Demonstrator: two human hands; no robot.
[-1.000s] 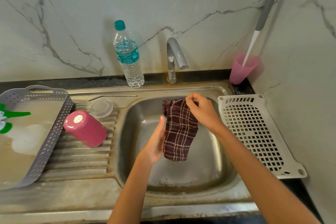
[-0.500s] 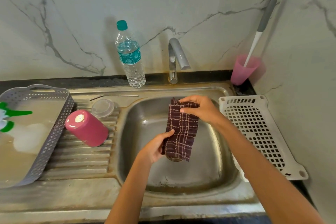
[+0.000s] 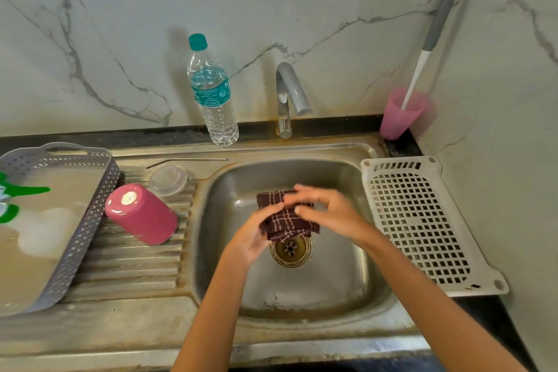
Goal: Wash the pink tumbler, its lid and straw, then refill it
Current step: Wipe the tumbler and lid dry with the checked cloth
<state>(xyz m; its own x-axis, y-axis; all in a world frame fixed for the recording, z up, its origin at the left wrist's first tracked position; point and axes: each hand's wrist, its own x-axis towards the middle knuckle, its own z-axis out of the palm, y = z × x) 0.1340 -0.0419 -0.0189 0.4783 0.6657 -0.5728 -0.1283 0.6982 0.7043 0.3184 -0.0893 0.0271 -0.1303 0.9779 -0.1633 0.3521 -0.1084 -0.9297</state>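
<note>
The pink tumbler [image 3: 142, 217] stands upside down on the ribbed drainboard, left of the sink basin [image 3: 347, 275]. Its clear lid [image 3: 168, 180] lies just behind it, and the metal straw [image 3: 185, 160] rests along the back ridge. Over the basin, above the drain, my left hand [image 3: 255, 235] and my right hand [image 3: 326, 211] both grip a dark maroon checked cloth [image 3: 287, 222], which is folded into a small bundle between them. A water bottle [image 3: 213, 93] with a teal cap stands upright behind the sink, left of the tap [image 3: 290, 96].
A grey perforated tray [image 3: 84, 220] sits at the far left with a green-and-white item in it. A white slotted rack [image 3: 422, 220] lies right of the basin. A pink cup [image 3: 401, 115] holding a long-handled brush stands in the back right corner.
The cloth hung long from my right hand a second ago. Both hands have since folded it down into a compact bundle, lower in the basin, uncovering the drain.
</note>
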